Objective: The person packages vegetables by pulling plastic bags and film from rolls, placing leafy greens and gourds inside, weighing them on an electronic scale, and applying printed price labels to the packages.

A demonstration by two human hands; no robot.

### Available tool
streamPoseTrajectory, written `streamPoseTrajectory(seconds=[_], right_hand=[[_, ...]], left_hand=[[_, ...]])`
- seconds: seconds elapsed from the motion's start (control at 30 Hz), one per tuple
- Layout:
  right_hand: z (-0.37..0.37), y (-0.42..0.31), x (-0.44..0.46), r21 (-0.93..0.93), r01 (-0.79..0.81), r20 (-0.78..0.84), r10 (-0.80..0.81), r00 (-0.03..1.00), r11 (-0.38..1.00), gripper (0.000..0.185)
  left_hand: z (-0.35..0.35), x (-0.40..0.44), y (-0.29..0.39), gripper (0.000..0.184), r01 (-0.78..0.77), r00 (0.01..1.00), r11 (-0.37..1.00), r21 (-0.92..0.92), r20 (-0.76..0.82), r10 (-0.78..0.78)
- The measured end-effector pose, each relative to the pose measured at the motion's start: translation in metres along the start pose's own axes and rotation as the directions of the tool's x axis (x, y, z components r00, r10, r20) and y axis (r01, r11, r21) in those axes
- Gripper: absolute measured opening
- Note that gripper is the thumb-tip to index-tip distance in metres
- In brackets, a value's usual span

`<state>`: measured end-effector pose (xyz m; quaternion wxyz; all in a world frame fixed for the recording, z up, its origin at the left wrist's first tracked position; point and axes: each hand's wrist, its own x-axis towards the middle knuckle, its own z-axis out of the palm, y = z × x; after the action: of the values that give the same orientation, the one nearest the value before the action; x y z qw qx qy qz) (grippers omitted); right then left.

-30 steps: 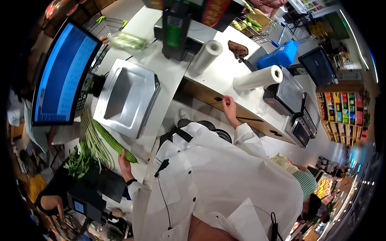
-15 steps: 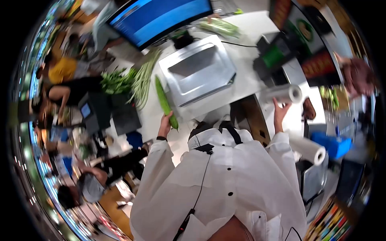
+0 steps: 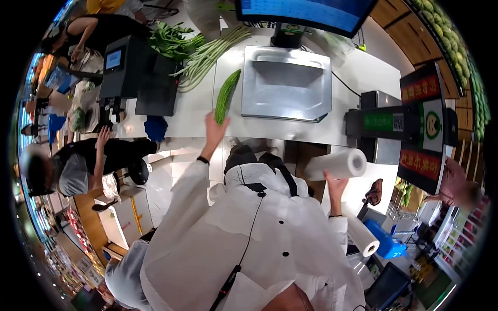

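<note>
My left hand (image 3: 213,129) is closed around the lower end of a bitter melon (image 3: 226,96), long, green and bumpy, above the white counter. Just right of it sits a metal weighing scale (image 3: 286,85) with a bare tray. My right hand (image 3: 336,186) is at the near side of a roll of clear plastic bags (image 3: 337,164); its fingers are partly hidden against the roll. Long beans (image 3: 212,58) and leafy greens (image 3: 175,40) lie together at the counter's left.
A monitor (image 3: 308,13) stands behind the scale, and a black printer-like machine (image 3: 122,67) is at left. A sign stand (image 3: 384,122) rises at right. Below my right hand is a second roll (image 3: 361,236). A person in grey (image 3: 75,176) is at left.
My view has turned and shifted. The bitter melon remains in my left hand beside the scale. My right hand and the bag roll now appear lower and nearer my body.
</note>
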<state>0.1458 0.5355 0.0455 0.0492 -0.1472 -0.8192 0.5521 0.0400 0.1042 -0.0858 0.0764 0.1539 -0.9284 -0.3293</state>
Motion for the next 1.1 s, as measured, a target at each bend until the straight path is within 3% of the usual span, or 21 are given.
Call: streamPoseTrajectory(seconds=[0.03,0.1,0.17,0.2,0.27,0.3,0.37,0.4,0.43,0.5,0.57,0.63,0.67,0.7,0.77,0.8,0.87,0.93,1.0,1.07,1.1], right_hand=[[0.015,-0.013,-0.001,0.000,-0.034,0.068,0.034,0.997,0.999,0.037],[0.046,-0.039,0.006,0.076,-0.136,0.203,0.118,0.972,0.988,0.048],[0.089,-0.049,0.019,0.387,-0.164,0.317,0.037,0.948,0.907,0.065],[0.111,-0.050,0.028,0.491,-0.202,0.426,-0.032,0.904,0.847,0.073],[0.155,-0.063,0.049,0.587,-0.237,0.516,-0.132,0.846,0.774,0.082],[0.174,-0.074,0.055,0.620,-0.330,0.535,-0.077,0.841,0.711,0.081],[0.201,-0.101,0.073,0.643,-0.412,0.567,-0.040,0.823,0.645,0.080],[0.209,-0.123,0.078,0.496,-0.135,0.453,-0.123,0.883,0.858,0.076],[0.215,-0.143,0.077,0.266,0.148,0.358,-0.240,0.902,0.952,0.072],[0.229,-0.166,0.059,0.347,0.095,0.373,-0.231,0.899,0.933,0.070],[0.248,-0.177,0.034,0.288,0.142,0.411,-0.256,0.875,0.947,0.076],[0.279,-0.186,0.025,0.193,0.246,0.324,-0.298,0.898,0.950,0.071],[0.289,-0.189,0.023,0.083,0.331,0.241,-0.341,0.909,0.940,0.066],[0.294,-0.191,0.026,0.080,0.325,0.236,-0.334,0.912,0.943,0.066],[0.299,-0.195,0.038,0.078,-0.034,0.319,0.008,0.948,0.996,0.065],[0.305,-0.187,0.039,0.166,-0.023,0.262,-0.022,0.965,0.986,0.045],[0.302,-0.176,0.042,0.154,0.009,0.274,-0.052,0.960,0.988,0.037],[0.302,-0.182,0.044,0.061,0.176,0.249,-0.185,0.950,0.983,0.024],[0.299,-0.192,0.053,0.147,0.129,0.274,-0.165,0.947,0.981,0.023],[0.290,-0.209,0.067,0.319,0.015,0.280,-0.109,0.954,0.948,0.021],[0.279,-0.222,0.073,0.313,0.014,0.268,-0.102,0.958,0.950,0.021]], left_hand=[[-0.017,-0.007,0.032,0.056,-0.017,0.990,0.944,-0.328,0.129,0.063],[-0.042,-0.030,0.086,0.042,0.068,0.810,0.759,-0.647,0.480,0.337],[-0.058,-0.037,0.135,0.044,0.289,0.669,0.660,-0.693,0.639,0.378],[-0.053,-0.039,0.143,0.044,0.287,0.671,0.655,-0.699,0.635,0.383],[-0.052,-0.029,0.149,0.057,0.806,0.403,0.322,-0.498,0.858,0.318],[-0.061,-0.021,0.144,0.057,0.801,0.410,0.321,-0.505,0.854,0.321],[-0.086,0.003,0.135,0.069,0.707,0.439,0.302,-0.639,0.732,0.521],[-0.100,0.013,0.140,0.074,0.655,0.496,0.372,-0.658,0.746,0.444],[-0.109,0.017,0.140,0.074,0.654,0.503,0.370,-0.660,0.744,0.440],[-0.119,0.024,0.139,0.073,0.300,0.818,0.533,-0.792,0.500,0.283],[-0.120,0.028,0.131,0.083,0.313,0.851,0.574,-0.757,0.492,0.185],[-0.130,0.024,0.129,0.092,0.011,0.944,0.698,-0.716,0.239,0.230],[-0.136,0.022,0.127,0.100,-0.151,0.930,0.709,-0.689,0.145,0.339],[-0.141,0.016,0.122,0.100,-0.147,0.927,0.709,-0.690,0.153,0.341],[-0.149,0.011,0.113,0.103,-0.201,0.937,0.863,-0.464,0.166,0.307],[-0.151,0.016,0.108,0.103,-0.200,0.937,0.863,-0.465,0.167,0.307],[-0.150,0.026,0.095,0.105,-0.077,0.921,0.700,-0.710,0.218,0.323],[-0.146,0.036,0.082,0.097,0.042,0.915,0.633,-0.773,0.285,0.287],[-0.140,0.044,0.064,0.090,0.170,0.891,0.556,-0.813,0.369,0.266],[-0.131,0.059,0.045,0.079,0.616,0.750,0.111,-0.780,0.624,0.221],[-0.129,0.065,0.040,0.079,0.624,0.741,0.110,-0.773,0.631,0.230]])
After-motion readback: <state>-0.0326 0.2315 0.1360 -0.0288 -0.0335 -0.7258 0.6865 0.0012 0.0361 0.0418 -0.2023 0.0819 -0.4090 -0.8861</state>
